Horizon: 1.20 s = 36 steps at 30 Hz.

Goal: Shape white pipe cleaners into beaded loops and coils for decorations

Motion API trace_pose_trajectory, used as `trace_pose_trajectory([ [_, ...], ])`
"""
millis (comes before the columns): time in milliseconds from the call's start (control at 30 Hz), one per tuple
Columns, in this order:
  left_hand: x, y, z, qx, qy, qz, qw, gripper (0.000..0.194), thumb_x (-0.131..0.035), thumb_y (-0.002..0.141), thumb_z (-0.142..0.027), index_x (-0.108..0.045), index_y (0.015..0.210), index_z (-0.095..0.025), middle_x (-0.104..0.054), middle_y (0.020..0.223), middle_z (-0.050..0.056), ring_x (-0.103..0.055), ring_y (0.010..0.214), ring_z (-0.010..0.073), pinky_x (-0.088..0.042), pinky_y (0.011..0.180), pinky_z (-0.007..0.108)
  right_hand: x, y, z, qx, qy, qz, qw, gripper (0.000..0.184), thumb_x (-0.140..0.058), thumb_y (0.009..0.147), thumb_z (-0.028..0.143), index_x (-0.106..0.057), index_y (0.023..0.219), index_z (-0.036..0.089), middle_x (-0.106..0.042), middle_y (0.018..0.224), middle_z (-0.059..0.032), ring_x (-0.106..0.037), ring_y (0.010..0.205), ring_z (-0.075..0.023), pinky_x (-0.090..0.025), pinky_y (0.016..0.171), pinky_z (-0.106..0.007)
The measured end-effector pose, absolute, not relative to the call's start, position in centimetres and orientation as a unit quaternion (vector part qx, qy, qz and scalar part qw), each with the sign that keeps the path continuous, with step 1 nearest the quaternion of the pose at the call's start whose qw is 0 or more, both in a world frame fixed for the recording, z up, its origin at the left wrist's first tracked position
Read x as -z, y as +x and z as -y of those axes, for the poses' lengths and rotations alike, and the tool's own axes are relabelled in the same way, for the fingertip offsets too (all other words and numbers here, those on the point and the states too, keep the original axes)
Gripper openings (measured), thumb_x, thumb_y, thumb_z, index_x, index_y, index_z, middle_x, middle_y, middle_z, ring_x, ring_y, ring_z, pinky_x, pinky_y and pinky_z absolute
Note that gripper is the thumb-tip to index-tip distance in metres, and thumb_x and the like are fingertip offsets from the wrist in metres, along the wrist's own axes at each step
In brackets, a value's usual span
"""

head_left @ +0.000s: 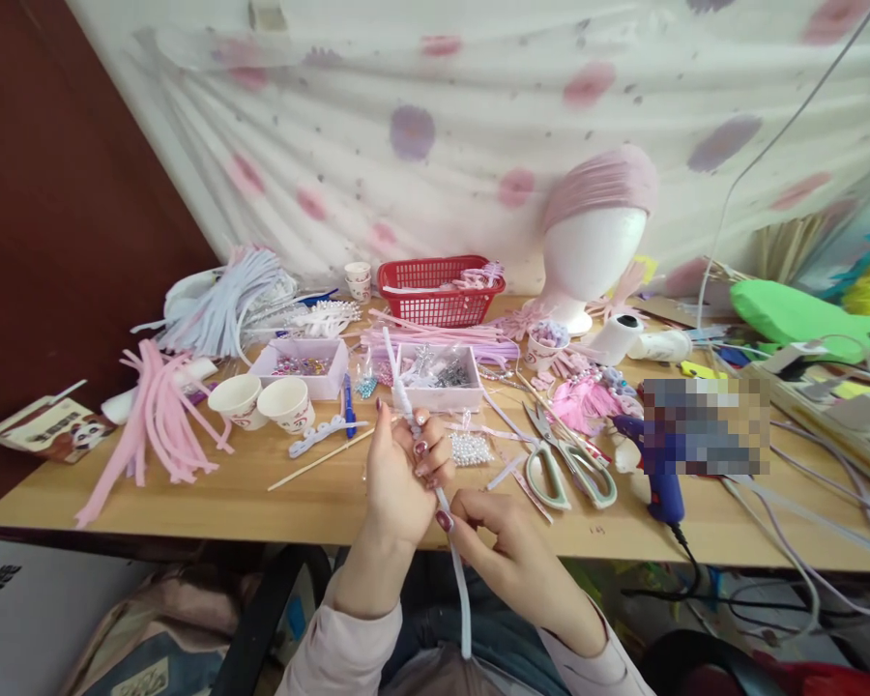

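Note:
Just over the front edge of the table, my left hand (402,474) is closed around a pale, fuzzy pipe cleaner (462,599). Its upper end rises past my fingers and looks thicker and twisted; the lower end hangs toward my lap. My right hand (504,541) pinches the same pipe cleaner a little below the left, thumb and index finger on it. Beyond my hands lie a packet of white pearl beads (470,449) and a white box (441,391) of silvery pieces. Scissors (569,464) with pale handles rest to the right.
Two paper cups (286,404), pink pipe cleaners (163,416) and a lilac box (301,372) are on the left. A red basket (441,307) and a white foam head (587,251) stand at the back. A blue glue gun (663,483) with cables lies at right.

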<state>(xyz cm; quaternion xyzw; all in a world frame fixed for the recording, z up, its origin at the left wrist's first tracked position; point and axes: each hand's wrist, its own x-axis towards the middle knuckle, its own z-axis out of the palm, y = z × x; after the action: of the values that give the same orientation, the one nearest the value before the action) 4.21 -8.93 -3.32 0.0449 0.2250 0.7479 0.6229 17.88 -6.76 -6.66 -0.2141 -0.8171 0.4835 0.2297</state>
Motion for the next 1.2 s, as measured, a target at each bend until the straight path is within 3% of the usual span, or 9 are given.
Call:
trace_pose_trajectory([
  [200,2.9,3.5,8.4,-0.759,0.013,-0.231,0.608,0.049,-0.025,0.100,-0.051,-0.047,0.070,-0.018,-0.029,0.053,-0.008,-0.014,0.035,0.0044,-0.012,0.033,0.017,7.0,17.9,6.9,-0.451,-0.205,0.838,0.229,0.032,-0.045,0.093,0.021,-0.032,0.064,0.021,-0.037,0.058,0.0048,-0.036,0.054,-0.0107,-0.027,0.053,-0.024],
  [400,2.3,2.4,8.0,-0.775,0.006,-0.242,0.584,0.050,-0.023,0.102,-0.044,-0.046,0.067,-0.017,-0.033,0.049,-0.008,-0.020,0.032,0.0039,-0.013,0.032,0.017,7.0,18.1,7.0,-0.464,-0.213,0.830,0.225,0.032,-0.045,0.094,0.023,-0.035,0.064,0.020,-0.039,0.058,0.0047,-0.038,0.055,-0.0102,-0.028,0.052,-0.023],
  [767,2.2,0.4,7.7,-0.790,-0.045,-0.223,0.570,0.053,-0.027,0.102,-0.043,-0.026,0.054,-0.021,-0.017,0.042,-0.009,-0.020,0.029,0.0047,-0.015,0.032,0.019,6.4,18.4,6.4,-0.435,-0.185,0.865,0.171,0.029,-0.048,0.090,0.017,-0.037,0.063,0.019,-0.041,0.057,0.0051,-0.040,0.054,-0.0092,-0.028,0.055,-0.023],
  [867,2.3,0.4,7.8,-0.787,-0.033,-0.207,0.580,0.053,-0.028,0.102,-0.044,-0.025,0.055,-0.021,-0.018,0.043,-0.009,-0.023,0.031,0.0052,-0.019,0.034,0.019,6.3,18.6,5.9,-0.479,-0.206,0.841,0.142,0.028,-0.049,0.093,0.023,-0.044,0.066,0.019,-0.052,0.061,0.0029,-0.049,0.058,-0.0111,-0.035,0.058,-0.023],
  [967,2.5,1.3,8.1,-0.780,-0.020,-0.192,0.596,0.053,-0.033,0.099,-0.051,-0.027,0.056,-0.021,-0.023,0.044,-0.008,-0.024,0.034,0.0052,-0.023,0.035,0.020,6.5,18.2,5.7,-0.572,-0.232,0.772,0.153,0.018,-0.047,0.098,0.036,-0.051,0.090,0.020,-0.064,0.076,-0.0006,-0.059,0.069,-0.0149,-0.044,0.063,-0.025],
  [1033,2.6,1.9,8.3,-0.789,-0.010,-0.188,0.585,0.054,-0.036,0.096,-0.056,-0.028,0.056,-0.021,-0.025,0.045,-0.008,-0.024,0.035,0.0051,-0.025,0.036,0.020,6.8,17.6,5.8,-0.616,-0.229,0.731,0.182,0.021,-0.045,0.100,0.041,-0.048,0.100,0.020,-0.066,0.079,-0.0019,-0.063,0.075,-0.0162,-0.048,0.069,-0.027],
  [1100,2.8,2.4,8.3,-0.806,0.002,-0.190,0.560,0.055,-0.036,0.094,-0.060,-0.030,0.056,-0.021,-0.025,0.046,-0.008,-0.024,0.036,0.0055,-0.026,0.036,0.020,7.2,17.0,6.0,-0.633,-0.225,0.709,0.213,0.025,-0.042,0.101,0.041,-0.049,0.093,0.019,-0.064,0.075,-0.0018,-0.063,0.074,-0.0159,-0.049,0.072,-0.028],
  [1200,3.2,3.0,8.0,-0.832,0.018,-0.209,0.514,0.051,-0.035,0.097,-0.055,-0.038,0.060,-0.019,-0.030,0.049,-0.007,-0.025,0.037,0.0054,-0.026,0.036,0.019,7.7,16.3,6.2,-0.628,-0.240,0.702,0.236,0.029,-0.038,0.102,0.040,-0.047,0.082,0.020,-0.056,0.066,0.0020,-0.054,0.058,-0.0122,-0.044,0.059,-0.024],
])
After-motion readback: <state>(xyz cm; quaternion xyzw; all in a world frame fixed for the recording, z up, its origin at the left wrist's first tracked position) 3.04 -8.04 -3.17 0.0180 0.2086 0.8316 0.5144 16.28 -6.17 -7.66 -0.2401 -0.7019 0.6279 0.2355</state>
